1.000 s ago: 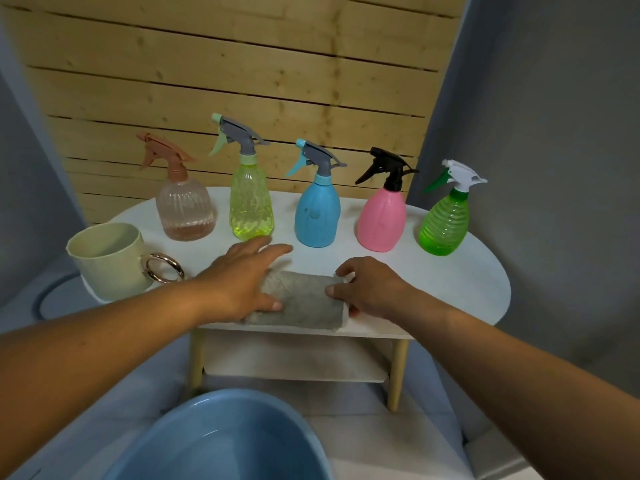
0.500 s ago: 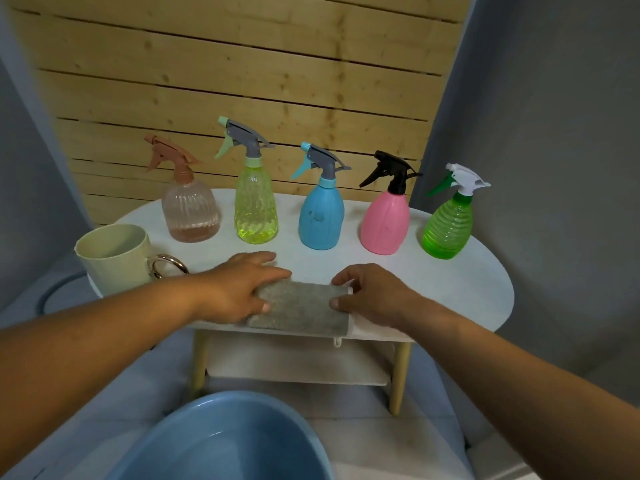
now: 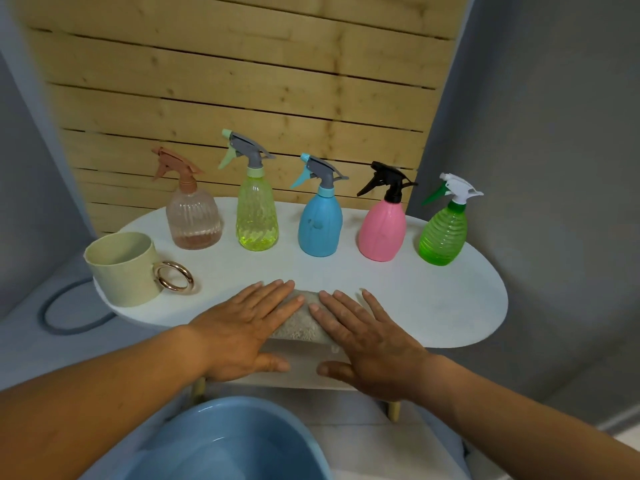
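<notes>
1. The blue spray bottle stands upright in the middle of a row of five at the back of the white oval worktop; every place below is told from it.
2. The grey cloth lies straight in front of the blue spray bottle, well apart from it, at the near edge of the worktop (only a narrow strip of it shows between the two hands).
3. The left grip lies flat on the cloth's left part, in front and slightly left of the blue spray bottle. Its fingers are straight and spread apart, clamped on nothing, and the thumb hangs past the worktop's near edge.
4. The right grip mirrors it in front and slightly right of the bottle: fingers straight and apart, pressing down on the cloth, thumb off the edge.
5. Right of the blue spray bottle stand the pink bottle and, further on, the green bottle.
6. Left of it stand the yellow-green bottle, then the clear brownish bottle.
7. Far left and nearer than the bottle sits a pale mug with a gold ring handle.
8. Well in front of and below the bottle, off the worktop, is a blue basin.
</notes>
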{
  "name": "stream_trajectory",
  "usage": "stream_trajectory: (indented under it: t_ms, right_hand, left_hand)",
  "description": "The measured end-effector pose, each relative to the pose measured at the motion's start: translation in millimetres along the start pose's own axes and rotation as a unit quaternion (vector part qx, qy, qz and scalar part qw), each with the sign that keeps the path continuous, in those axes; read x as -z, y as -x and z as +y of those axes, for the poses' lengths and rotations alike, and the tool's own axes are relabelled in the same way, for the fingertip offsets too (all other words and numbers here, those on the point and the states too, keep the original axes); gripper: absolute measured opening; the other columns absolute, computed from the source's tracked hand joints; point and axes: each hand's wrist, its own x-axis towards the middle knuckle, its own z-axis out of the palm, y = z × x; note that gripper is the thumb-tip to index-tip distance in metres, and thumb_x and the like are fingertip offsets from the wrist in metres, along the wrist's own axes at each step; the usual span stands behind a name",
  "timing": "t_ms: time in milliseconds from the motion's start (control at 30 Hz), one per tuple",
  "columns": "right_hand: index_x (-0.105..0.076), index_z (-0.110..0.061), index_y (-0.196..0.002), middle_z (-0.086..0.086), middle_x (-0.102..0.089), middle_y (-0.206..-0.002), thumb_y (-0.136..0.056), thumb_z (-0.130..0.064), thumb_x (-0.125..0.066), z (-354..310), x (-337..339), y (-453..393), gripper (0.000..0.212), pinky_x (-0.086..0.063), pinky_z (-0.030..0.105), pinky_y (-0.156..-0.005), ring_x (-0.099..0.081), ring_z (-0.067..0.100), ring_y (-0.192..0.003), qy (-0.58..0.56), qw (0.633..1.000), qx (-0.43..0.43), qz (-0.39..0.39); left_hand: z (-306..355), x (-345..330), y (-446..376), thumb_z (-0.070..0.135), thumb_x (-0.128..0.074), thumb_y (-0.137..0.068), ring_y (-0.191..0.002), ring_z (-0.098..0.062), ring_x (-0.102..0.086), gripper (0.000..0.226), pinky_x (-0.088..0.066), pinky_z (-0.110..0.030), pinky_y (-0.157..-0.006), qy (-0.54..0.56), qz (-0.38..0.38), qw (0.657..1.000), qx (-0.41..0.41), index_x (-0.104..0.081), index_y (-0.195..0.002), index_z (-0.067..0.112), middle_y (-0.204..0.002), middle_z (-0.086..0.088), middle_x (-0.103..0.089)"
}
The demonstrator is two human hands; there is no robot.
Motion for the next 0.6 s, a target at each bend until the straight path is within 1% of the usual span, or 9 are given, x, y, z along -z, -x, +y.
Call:
stream_trajectory:
  t_ms: [67, 100, 167, 233, 333, 367, 400, 533, 600]
  right_hand:
    - [-0.023, -0.019, -0.160, 0.007, -0.030, -0.164, -0.097, -0.073, -0.018, -1.2, 7.0, 0.4, 0.083, -0.029, 0.060, -0.116, -0.031, 0.028, -0.149, 0.006, 0.999, -0.011, -0.036]
    - [-0.021, -0.020, -0.160, 0.006, -0.027, -0.165, -0.097, -0.073, -0.015, -1.7, 10.8, -0.6, 0.083, -0.027, 0.059, -0.117, -0.028, 0.027, -0.151, 0.001, 0.999, -0.013, -0.046]
    - [-0.004, -0.027, -0.162, 0.000, -0.005, -0.169, -0.096, -0.073, -0.012, -1.2, 17.0, -4.6, 0.081, -0.006, 0.052, -0.125, -0.005, 0.020, -0.156, -0.009, 0.999, -0.012, -0.038]
    - [0.008, -0.030, -0.160, -0.005, 0.011, -0.168, -0.095, -0.070, -0.007, -3.0, 22.2, -5.3, 0.079, 0.011, 0.045, -0.124, 0.012, 0.015, -0.155, -0.022, 0.997, -0.027, -0.064]
    - [0.008, -0.032, -0.160, -0.007, 0.012, -0.168, -0.086, -0.070, 0.002, -3.6, 22.6, -6.5, 0.083, 0.015, 0.043, -0.123, 0.013, 0.014, -0.154, -0.038, 0.996, -0.032, -0.078]
    - [0.008, -0.032, -0.160, -0.007, 0.011, -0.168, -0.088, -0.071, 0.004, -4.6, 23.4, -7.2, 0.082, 0.014, 0.043, -0.123, 0.013, 0.014, -0.155, -0.043, 0.995, -0.034, -0.085]
    - [0.008, -0.032, -0.160, -0.007, 0.011, -0.168, -0.092, -0.071, 0.003, -5.4, 24.2, -6.9, 0.079, 0.013, 0.044, -0.124, 0.013, 0.014, -0.155, -0.044, 0.994, -0.039, -0.095]
    - [0.006, -0.031, -0.160, -0.006, 0.010, -0.169, -0.103, -0.056, -0.022, -8.8, 33.1, -10.1, 0.069, 0.012, 0.046, -0.124, 0.012, 0.015, -0.155, -0.034, 0.992, -0.049, -0.112]
    - [0.005, -0.030, -0.161, -0.006, 0.009, -0.169, -0.104, -0.053, -0.027, -12.2, 36.9, -12.0, 0.069, 0.013, 0.045, -0.123, 0.011, 0.015, -0.155, -0.030, 0.991, -0.056, -0.121]
  left_hand:
    - [1.5, 4.7, 1.2, 0.083, -0.022, -0.092, -0.142, -0.012, 0.044, 0.097, 0.024, -0.032, -0.120, 0.013, 0.000, 1.000, 0.007, 0.038, -0.149, 0.034, -0.154, 0.005, 0.048]
    - [3.7, 8.0, 2.1, 0.085, -0.023, -0.091, -0.141, -0.012, 0.045, 0.098, 0.025, -0.032, -0.119, 0.021, 0.009, 1.000, 0.012, 0.037, -0.150, 0.034, -0.154, 0.005, 0.048]
    - [11.2, 11.1, 3.0, 0.087, -0.022, -0.089, -0.142, -0.011, 0.045, 0.100, 0.024, -0.033, -0.120, 0.024, 0.047, 0.998, 0.016, 0.037, -0.150, 0.034, -0.153, 0.005, 0.049]
    - [23.2, 10.9, 5.4, 0.087, -0.022, -0.089, -0.139, -0.009, 0.047, 0.101, 0.025, -0.032, -0.119, 0.024, 0.059, 0.998, 0.018, 0.038, -0.149, 0.033, -0.153, 0.006, 0.048]
    - [35.2, 5.4, 5.6, 0.087, -0.025, -0.089, -0.139, -0.009, 0.045, 0.102, 0.029, -0.029, -0.113, 0.041, 0.048, 0.998, 0.027, 0.041, -0.145, 0.032, -0.157, 0.006, 0.043]
    - [35.6, 6.2, 5.5, 0.087, -0.025, -0.089, -0.141, -0.010, 0.044, 0.102, 0.029, -0.029, -0.112, 0.046, 0.039, 0.998, 0.030, 0.040, -0.145, 0.032, -0.158, 0.006, 0.042]
    - [36.1, 7.8, 6.0, 0.086, -0.026, -0.089, -0.142, -0.011, 0.042, 0.103, 0.029, -0.028, -0.112, 0.048, 0.034, 0.998, 0.030, 0.039, -0.146, 0.032, -0.158, 0.006, 0.041]
    - [34.8, 11.1, 6.4, 0.088, -0.028, -0.087, -0.145, -0.013, 0.040, 0.108, 0.026, -0.032, -0.117, 0.059, 0.016, 0.998, 0.033, 0.034, -0.153, 0.029, -0.159, 0.005, 0.040]
    - [34.3, 10.1, 5.1, 0.089, -0.029, -0.086, -0.146, -0.014, 0.039, 0.110, 0.022, -0.035, -0.120, 0.067, 0.009, 0.997, 0.036, 0.032, -0.154, 0.028, -0.160, 0.004, 0.040]
